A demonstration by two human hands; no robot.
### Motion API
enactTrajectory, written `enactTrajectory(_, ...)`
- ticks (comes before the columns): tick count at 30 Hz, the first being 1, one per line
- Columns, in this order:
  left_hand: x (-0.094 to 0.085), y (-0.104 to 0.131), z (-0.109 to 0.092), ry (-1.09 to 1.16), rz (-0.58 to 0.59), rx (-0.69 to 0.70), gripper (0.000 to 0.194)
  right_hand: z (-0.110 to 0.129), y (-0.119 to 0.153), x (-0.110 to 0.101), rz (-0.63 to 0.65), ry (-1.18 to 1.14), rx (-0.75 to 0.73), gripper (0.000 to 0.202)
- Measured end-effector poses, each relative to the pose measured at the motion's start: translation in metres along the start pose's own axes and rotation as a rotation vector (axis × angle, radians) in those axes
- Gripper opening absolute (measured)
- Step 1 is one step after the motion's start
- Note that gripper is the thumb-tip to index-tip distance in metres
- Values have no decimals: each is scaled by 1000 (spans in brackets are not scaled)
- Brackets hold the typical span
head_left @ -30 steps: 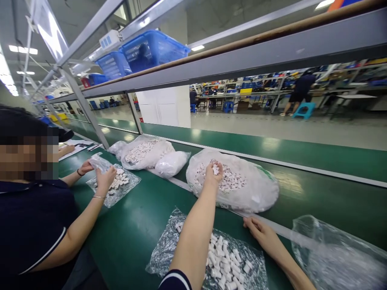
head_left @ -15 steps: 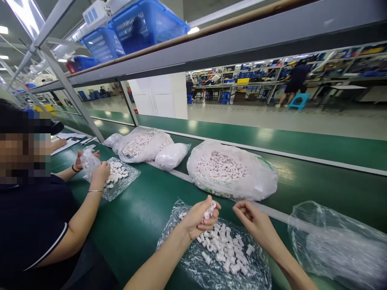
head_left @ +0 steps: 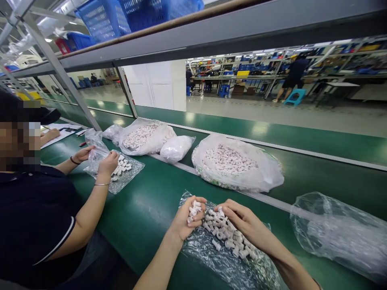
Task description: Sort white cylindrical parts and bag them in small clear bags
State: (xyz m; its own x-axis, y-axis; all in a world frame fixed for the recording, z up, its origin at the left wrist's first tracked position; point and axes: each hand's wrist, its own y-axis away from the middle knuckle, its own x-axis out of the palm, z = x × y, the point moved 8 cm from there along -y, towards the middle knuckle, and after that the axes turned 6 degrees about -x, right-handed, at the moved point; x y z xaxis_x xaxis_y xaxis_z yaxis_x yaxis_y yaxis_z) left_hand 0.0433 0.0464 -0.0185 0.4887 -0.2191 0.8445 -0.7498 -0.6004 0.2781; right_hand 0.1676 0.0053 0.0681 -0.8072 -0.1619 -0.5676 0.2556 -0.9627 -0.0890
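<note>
Take the clock from the loose pile of white pieces (head_left: 229, 243) on the green surface (head_left: 151, 201). At ten o'clock, well apart, a co-worker's hand (head_left: 108, 163) is beside a smaller heap (head_left: 121, 166); pieces rolling between the two stations seem unlikely. Between ten and eleven lies a filled bag (head_left: 140, 137), touching a small white bag (head_left: 177, 148) on its right.

Nearer, at ten o'clock, the left hand (head_left: 191, 213) has its fingers curled round a handful of white pieces (head_left: 195, 210). It looks crowded near the fingertips, so loosening or tipping the palm could drop some off the crinkled plastic sheet (head_left: 211, 257) beneath. That sheet lies slack; a wrist catching it could drag the pile and scatter it.

At twelve, the open bag (head_left: 231, 159) shows its contents through a wide mouth; a knock might spill them. At one o'clock, the right hand (head_left: 242, 219) appears to pinch a single piece (head_left: 221, 212), fingers together on it; a slip would send it among the others. At three, a limp clear bag (head_left: 338, 233) could snag on a passing forearm.
</note>
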Motion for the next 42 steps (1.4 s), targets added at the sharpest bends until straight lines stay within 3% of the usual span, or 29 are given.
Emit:
enactTrajectory(6,-17,7,-24,57,-26,98,24,-23,-4,38,58,297,-1,33)
enactTrajectory(10,-21,17,-29,-55,-101,188,26,-37,-9,61,108,443,-56,28)
enactTrajectory(14,-22,16,-25,-239,-166,210,34,-40,-15,54,95,476,-46,28)
enactTrajectory(19,-16,8,-4,-377,-119,76,47,-17,-22,29,-28,337,-75,26)
enactTrajectory(25,-5,8,11,-505,-21,-37,48,4,-21,43,135,235,-160,19)
enactTrajectory(28,-14,5,-1,-402,-115,51,46,-2,-21,42,89,248,-160,22)
enactTrajectory(31,-36,7,-20,-30,-249,183,33,-17,-22,44,79,318,-132,22)
enactTrajectory(33,-46,7,-27,195,-257,190,28,-27,-22,51,113,396,-135,20)
enactTrajectory(38,-50,7,-28,352,-263,139,26,-43,-22,64,146,530,-163,27)
enactTrajectory(42,-45,5,-20,462,-284,164,20,-39,-22,58,72,522,-174,21)
